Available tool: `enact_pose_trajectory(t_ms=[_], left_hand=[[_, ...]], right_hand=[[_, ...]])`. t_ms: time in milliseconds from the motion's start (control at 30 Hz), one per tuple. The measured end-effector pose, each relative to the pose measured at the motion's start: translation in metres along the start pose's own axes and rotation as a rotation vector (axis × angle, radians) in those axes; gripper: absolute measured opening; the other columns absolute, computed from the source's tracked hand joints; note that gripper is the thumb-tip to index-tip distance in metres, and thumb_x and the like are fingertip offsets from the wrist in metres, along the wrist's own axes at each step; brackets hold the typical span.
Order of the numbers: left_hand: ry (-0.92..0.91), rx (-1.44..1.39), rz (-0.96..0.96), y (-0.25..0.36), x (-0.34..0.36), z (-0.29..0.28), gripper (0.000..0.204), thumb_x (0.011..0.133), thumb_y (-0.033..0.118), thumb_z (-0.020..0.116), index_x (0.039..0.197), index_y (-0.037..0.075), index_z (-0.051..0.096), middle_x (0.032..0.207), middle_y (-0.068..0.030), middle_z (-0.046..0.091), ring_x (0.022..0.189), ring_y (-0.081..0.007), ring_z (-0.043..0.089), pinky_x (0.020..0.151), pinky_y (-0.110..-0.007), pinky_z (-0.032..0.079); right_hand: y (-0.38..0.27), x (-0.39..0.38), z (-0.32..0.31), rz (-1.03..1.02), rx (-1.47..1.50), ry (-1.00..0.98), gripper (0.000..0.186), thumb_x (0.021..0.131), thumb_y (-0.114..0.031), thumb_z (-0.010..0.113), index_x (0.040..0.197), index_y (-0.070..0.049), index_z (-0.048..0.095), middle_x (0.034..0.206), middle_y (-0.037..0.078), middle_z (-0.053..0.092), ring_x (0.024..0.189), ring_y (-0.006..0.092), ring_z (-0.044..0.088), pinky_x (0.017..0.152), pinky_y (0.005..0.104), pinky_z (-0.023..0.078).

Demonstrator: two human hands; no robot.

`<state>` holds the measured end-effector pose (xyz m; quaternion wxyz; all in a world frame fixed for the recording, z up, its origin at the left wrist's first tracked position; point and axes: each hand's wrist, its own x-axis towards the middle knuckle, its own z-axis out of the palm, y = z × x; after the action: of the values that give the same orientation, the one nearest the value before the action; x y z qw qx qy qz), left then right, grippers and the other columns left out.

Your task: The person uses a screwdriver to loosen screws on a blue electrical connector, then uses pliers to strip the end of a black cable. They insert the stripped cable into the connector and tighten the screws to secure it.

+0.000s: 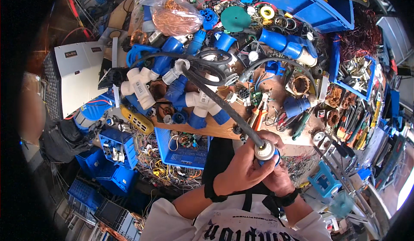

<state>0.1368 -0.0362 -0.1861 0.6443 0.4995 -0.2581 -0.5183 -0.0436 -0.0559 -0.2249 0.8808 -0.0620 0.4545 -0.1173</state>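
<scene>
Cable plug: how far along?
Done: the black cable already enters the white plug insert. In hand: left hand grips the insert, right hand supports beneath. Left: no outer housing on it yet; blue plug shells lie on the bench.

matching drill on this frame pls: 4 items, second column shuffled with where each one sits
Items
1. white cable gland
2. bag of copper wire
3. green disc
4. blue crate of wire scraps

Places
A. top of the bench, right of the copper bag
B. under the bench's front edge, left of the hands
C. held between left hand and right hand, on the end of the black cable
D. top left of the bench pile

Pairs: 1-C, 2-D, 3-A, 4-B
</scene>
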Motion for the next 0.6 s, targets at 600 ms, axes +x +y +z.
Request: enact_pose_trajectory(t_ms=[600], left_hand=[[-0.001,-0.242,-0.098,-0.018,-0.009,0.014,0.033,0.089,0.001,0.057,0.117,0.008,0.041,0.111,-0.0137,0.054,0.108,-0.0222,0.055,0.092,-0.04,0.044]], right_hand=[[0.007,-0.024,-0.002,-0.374,-0.272,0.079,0.023,0.095,-0.03,0.06,0.088,-0.007,0.061,0.076,0.0,0.057,0.061,0.0075,0.049,0.053,0.0223,0.039]])
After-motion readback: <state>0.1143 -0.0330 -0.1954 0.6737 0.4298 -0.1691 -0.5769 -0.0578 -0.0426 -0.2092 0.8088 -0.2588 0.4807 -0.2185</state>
